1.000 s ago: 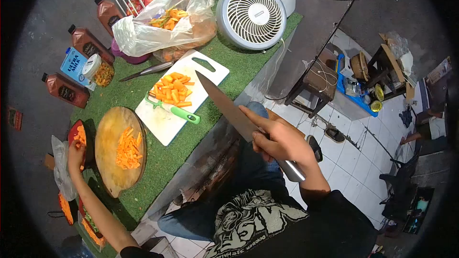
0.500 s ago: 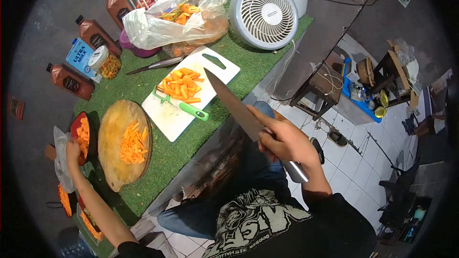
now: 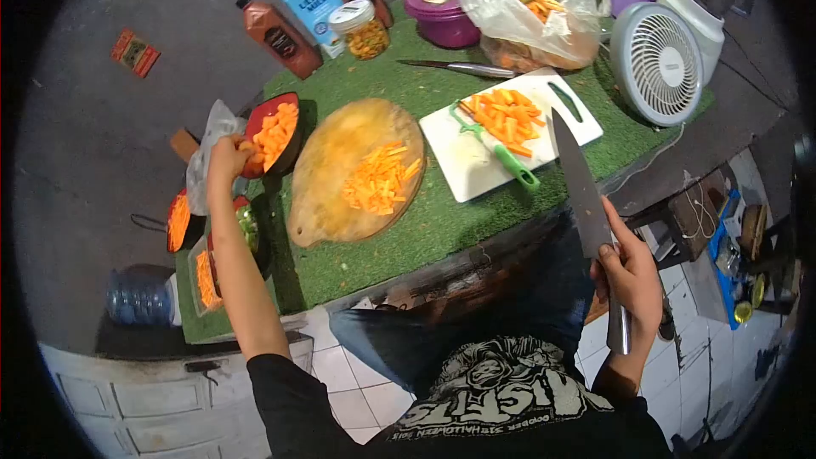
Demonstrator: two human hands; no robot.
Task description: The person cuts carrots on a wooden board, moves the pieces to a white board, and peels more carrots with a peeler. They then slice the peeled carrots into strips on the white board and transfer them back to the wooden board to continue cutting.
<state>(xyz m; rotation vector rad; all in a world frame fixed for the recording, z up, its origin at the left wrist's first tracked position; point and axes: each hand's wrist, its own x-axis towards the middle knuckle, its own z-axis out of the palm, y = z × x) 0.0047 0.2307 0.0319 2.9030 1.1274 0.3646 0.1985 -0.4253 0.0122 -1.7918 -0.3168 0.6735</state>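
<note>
R hand (image 3: pixel 629 276) closed tight on knife (image 3: pixel 578 174), pointing fwd. L hand (image 3: pixel 226 158) at bowl (image 3: pixel 258 116) w/ carrot chunks (image 3: pixel 274 134); can't tell grip. Board (image 3: pixel 336 149) w/ carrot sticks (image 3: pixel 380 180) betw. hands.

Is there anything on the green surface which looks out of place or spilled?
Slightly: the green peeler lies slantwise on the white cutting board, its handle jutting past the edge, which looks a little careless. No clear spill stands out.
</note>
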